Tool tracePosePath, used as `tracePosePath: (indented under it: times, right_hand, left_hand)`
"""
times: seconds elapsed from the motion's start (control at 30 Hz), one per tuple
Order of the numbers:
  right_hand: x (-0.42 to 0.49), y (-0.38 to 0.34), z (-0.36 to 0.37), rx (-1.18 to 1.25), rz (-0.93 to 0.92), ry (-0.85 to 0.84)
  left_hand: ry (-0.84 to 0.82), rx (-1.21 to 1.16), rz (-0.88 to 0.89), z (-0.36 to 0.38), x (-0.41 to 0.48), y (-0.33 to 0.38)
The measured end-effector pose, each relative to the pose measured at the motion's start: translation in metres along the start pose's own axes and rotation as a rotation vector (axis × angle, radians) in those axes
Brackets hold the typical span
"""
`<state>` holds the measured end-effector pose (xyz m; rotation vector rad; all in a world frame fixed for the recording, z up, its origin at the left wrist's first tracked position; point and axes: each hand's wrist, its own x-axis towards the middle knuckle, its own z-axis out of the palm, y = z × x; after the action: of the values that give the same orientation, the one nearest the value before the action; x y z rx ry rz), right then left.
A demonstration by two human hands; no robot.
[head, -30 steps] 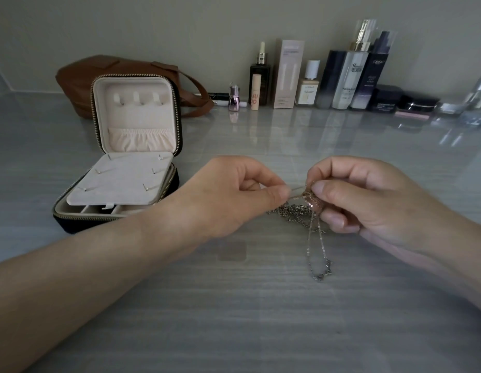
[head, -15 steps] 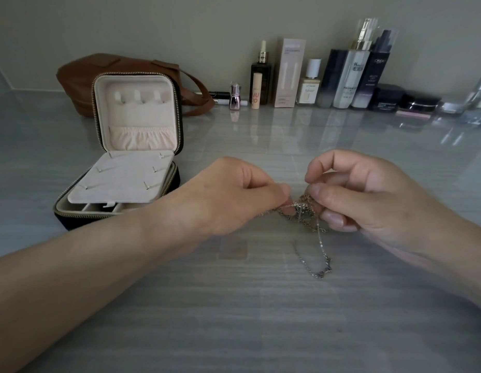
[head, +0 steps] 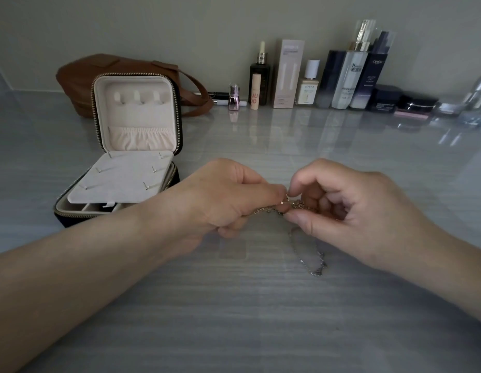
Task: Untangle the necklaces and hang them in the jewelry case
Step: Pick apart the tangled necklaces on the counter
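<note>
Both hands are in tight on the knot: the left hand [head: 228,200] pinches the gold tangle of necklaces [head: 290,204] between curled fingers and thumb, and the right hand [head: 349,211] pinches it from the other side, thumb and forefinger closed on the links. All this is just right of the open jewelry case [head: 139,117], on its near side. A silver chain loop [head: 309,257] trails down onto the grey table [head: 234,319]. Behind the case sits a brown bag [head: 80,76]; along the wall to the right of it stand cosmetic bottles [head: 341,79].

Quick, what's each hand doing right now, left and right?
Left hand: pinching the tangled necklaces.
Right hand: pinching the same tangle from the other side.
</note>
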<state>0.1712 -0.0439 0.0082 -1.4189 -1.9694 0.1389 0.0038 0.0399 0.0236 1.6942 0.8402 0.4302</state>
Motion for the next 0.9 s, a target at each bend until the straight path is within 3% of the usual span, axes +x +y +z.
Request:
tracePosePath:
  times: [0.13,0.33,0.5,0.67,0.9]
  right_hand:
    - [0.0021,-0.003,-0.0004,-0.169,-0.105,0.029]
    - [0.0022,-0.0052,0.0015,-0.167,-0.11,0.105]
    - [0.0044,-0.0046,-0.001,0.185,0.013,0.096]
    - [0.0044,-0.0037,-0.0032,0.649,0.156,-0.079]
    - [0.0043,-0.0022,-0.0075,0.987,0.289,-0.117]
  left_hand:
    - [0.052,0.062,0.012,-0.0003,0.001,-0.0013]
    - [0.065,0.044,-0.005,0.0003,0.0006,-0.0022]
    - [0.059,-0.007,-0.025,-0.0007,0.0013,-0.0015]
    - [0.036,0.013,-0.033,-0.0001,0.0021,-0.0015]
    - [0.002,0.04,-0.023,0.0014,0.0017,-0.0011]
